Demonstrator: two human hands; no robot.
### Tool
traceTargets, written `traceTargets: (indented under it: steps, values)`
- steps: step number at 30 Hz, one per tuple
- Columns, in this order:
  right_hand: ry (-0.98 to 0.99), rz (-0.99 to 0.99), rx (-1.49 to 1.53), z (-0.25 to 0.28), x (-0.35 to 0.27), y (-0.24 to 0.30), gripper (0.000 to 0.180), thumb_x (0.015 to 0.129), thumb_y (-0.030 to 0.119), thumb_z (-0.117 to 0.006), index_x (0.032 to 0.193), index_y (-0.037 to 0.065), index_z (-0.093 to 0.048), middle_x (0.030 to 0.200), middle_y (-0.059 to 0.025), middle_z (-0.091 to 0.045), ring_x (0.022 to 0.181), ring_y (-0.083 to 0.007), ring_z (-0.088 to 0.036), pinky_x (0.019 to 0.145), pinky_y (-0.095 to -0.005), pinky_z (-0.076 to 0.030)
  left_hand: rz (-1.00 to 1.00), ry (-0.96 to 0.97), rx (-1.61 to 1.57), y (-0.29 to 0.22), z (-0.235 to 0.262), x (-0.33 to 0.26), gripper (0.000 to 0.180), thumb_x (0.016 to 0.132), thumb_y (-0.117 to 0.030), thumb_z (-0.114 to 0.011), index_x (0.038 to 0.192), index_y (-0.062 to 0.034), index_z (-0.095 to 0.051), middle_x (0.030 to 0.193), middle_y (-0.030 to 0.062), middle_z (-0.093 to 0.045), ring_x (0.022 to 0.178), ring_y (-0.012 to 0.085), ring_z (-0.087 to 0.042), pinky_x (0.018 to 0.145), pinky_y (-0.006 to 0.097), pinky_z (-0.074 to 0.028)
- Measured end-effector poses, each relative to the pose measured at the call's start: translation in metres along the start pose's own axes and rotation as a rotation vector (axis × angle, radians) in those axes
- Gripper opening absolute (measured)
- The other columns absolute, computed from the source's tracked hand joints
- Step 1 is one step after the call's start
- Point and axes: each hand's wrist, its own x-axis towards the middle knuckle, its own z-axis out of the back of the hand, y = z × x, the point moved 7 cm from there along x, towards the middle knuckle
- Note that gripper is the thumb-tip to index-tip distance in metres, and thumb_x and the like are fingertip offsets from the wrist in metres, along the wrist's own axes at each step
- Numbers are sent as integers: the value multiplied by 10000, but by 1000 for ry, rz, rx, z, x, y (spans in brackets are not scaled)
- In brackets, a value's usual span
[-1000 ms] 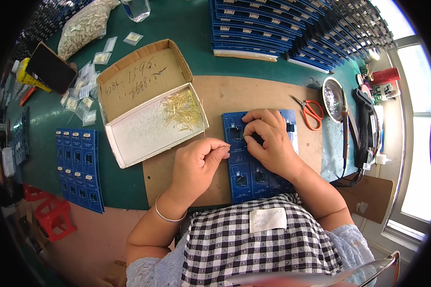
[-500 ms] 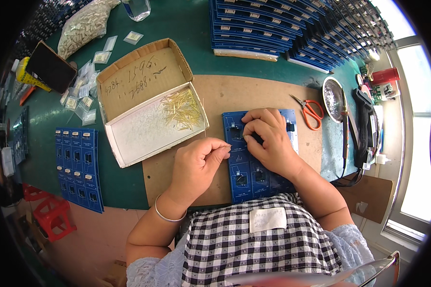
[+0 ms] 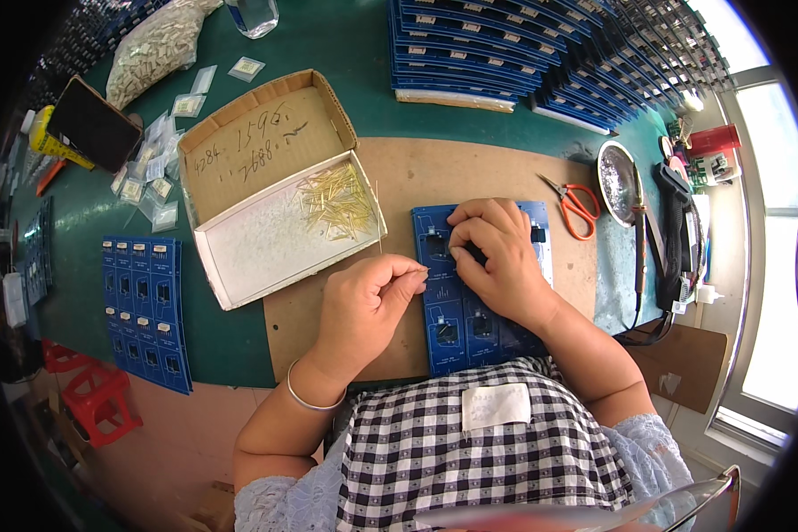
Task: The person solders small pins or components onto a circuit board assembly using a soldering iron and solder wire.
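The blue board (image 3: 440, 309) lay on the brown sheet (image 3: 573, 279) under the curled right hand (image 3: 496, 253), best held steady; the left hand (image 3: 370, 297) pinched narrowly at its left edge. Whether either held anything, I couldn't tell.

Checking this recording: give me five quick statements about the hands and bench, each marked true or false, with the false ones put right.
1. The right hand is over a blue circuit board. True.
2. The orange-handled tool lies inside the open box. False: it lies to the right of the circuit board.
3. Gold-coloured pins lie in the open box. True.
4. The left hand is spread flat. False: its thumb and forefinger are pinched together.
5. A bangle circles the left wrist. True.
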Motion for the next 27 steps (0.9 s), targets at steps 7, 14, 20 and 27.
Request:
traceTargets:
  steps: [7,14,20,27]
  values:
    - [-71,314,-494,0,-12,29,125,738,189,-600,859,160,-602,1089,-5,-594,1029,-207,-542,870,-412,-377,8,2,-10,1,-1,0,68,889,-31,-631,894,31,-658,785,90,-691,717,142,-674,639,247,-522]
    - [-105,426,-585,8,-21,30,199,735,198,-613,923,141,-641,1090,-26,-626,999,-211,-556,874,-422,-395,-12,-6,17,0,-1,0,65,886,-27,-634,895,30,-664,785,92,-692,710,145,-676,631,247,-523]
    - [-111,453,-533,8,-24,32,215,735,184,-621,934,114,-657,1064,-42,-633,940,-208,-574,868,-426,-401,-30,-8,28,1,-3,0,72,891,-28,-627,903,32,-664,789,102,-692,708,154,-678,633,249,-524]
    - [-52,385,-397,11,-15,24,173,728,160,-658,893,110,-661,1037,-23,-638,860,-188,-584,851,-414,-401,-57,-18,54,-5,-4,2,78,891,-56,-630,906,15,-659,781,109,-689,696,178,-680,619,265,-521]
